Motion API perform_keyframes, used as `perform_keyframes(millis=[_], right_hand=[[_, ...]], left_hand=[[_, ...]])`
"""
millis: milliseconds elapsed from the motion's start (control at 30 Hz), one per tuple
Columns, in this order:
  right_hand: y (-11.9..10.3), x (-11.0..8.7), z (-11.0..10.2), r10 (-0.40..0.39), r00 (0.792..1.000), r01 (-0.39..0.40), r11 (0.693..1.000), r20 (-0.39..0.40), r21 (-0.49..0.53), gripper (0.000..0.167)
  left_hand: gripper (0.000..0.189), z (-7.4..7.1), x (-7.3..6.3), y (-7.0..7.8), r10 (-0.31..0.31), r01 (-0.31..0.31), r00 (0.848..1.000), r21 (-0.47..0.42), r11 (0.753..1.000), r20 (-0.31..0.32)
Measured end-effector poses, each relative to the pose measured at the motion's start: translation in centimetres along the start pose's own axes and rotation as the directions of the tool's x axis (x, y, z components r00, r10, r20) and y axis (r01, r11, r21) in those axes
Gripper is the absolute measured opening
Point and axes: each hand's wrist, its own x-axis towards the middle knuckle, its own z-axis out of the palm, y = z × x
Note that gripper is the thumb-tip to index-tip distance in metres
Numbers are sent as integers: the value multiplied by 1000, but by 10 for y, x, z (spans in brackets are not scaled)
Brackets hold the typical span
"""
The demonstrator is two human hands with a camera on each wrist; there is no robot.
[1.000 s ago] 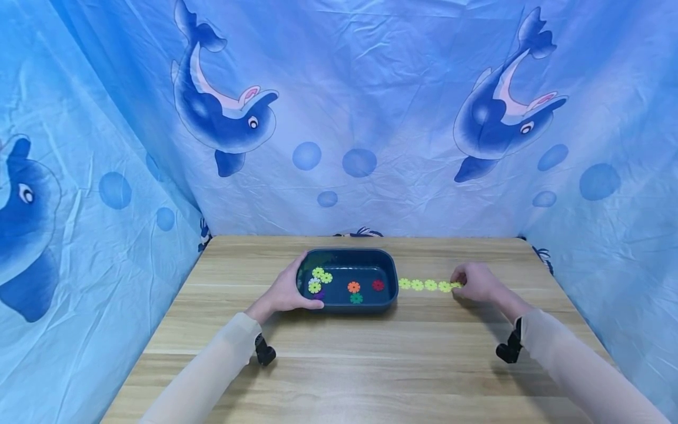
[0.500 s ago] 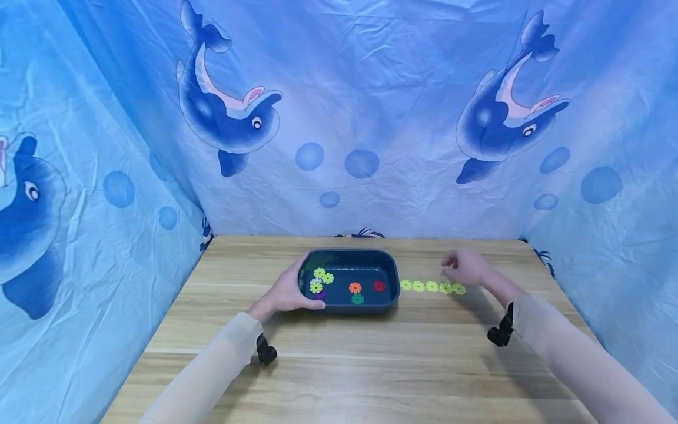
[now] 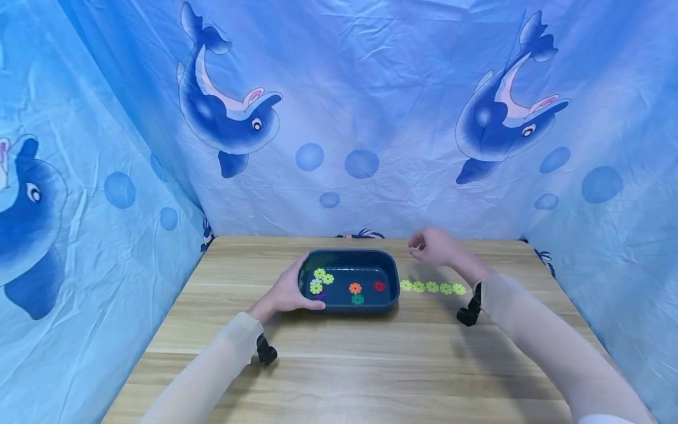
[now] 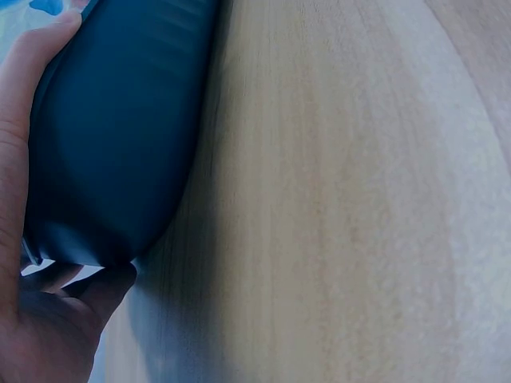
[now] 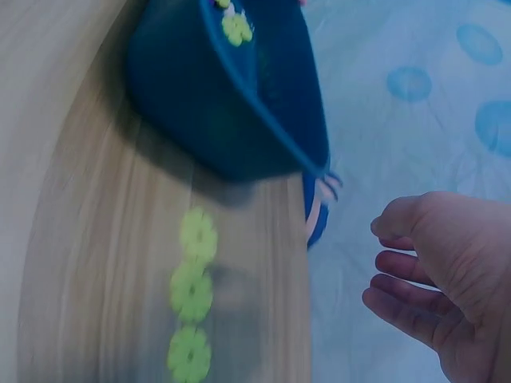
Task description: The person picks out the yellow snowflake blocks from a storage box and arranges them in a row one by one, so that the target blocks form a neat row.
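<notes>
Your left hand point(image 3: 288, 290) grips the left end of the dark blue bin point(image 3: 365, 265), thumb over the near rim and fingers bent against the end wall. Your right hand point(image 3: 433, 247) hovers above the far part of the wood-grain table point(image 3: 339, 365), right of the bin and apart from it; its fingers are loosely bent, a gap shows between thumb and fingertips, and nothing is seen in its grasp. The bin's long axis runs left to right. Off its right end, in nearly the same line, five yellow-green flower discs point(image 3: 432, 287) lie in a close row, on the near side of your right hand. Inside the bin, three yellow-green discs point(image 3: 320, 274) cluster at the left end with a white disc point(image 3: 315, 282) and a purple disc point(image 3: 320, 296), both partly covered; an orange disc point(image 3: 355, 288) and a green disc point(image 3: 357, 299) lie just right of the middle, a red disc point(image 3: 379, 286) towards the right end. Governing relation, as judged: the bin's contents lie left and nearer from your right hand; the red disc is closest to it, whereas the cluster sits beside your occupied left.
</notes>
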Motion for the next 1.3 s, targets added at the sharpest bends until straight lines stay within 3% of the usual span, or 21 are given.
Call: perform_keyframes(millis=[267,667,867,1133,1300], right_hand=[[-33,28,8,-96,995,97,995,-20,8,18],[-74,59,29,-134,991,134,991,-4,28,16],[-87,72,47,-189,982,189,982,-9,15,12],[-111,82,66,-178,983,176,983,35,48,15],[-122,85,76,-211,976,207,976,55,74,16]], left_hand=[[142,1,-1,-3,-5,5,1000,-5,1000,1],[141,0,-2,-5,-7,7,1000,-2,1000,-5],[140,1,-1,-4,0,0,1000,-9,1000,5],[141,1,1,-4,-1,1,1000,-17,1000,2],[140,0,0,-4,5,-5,1000,-20,1000,3]])
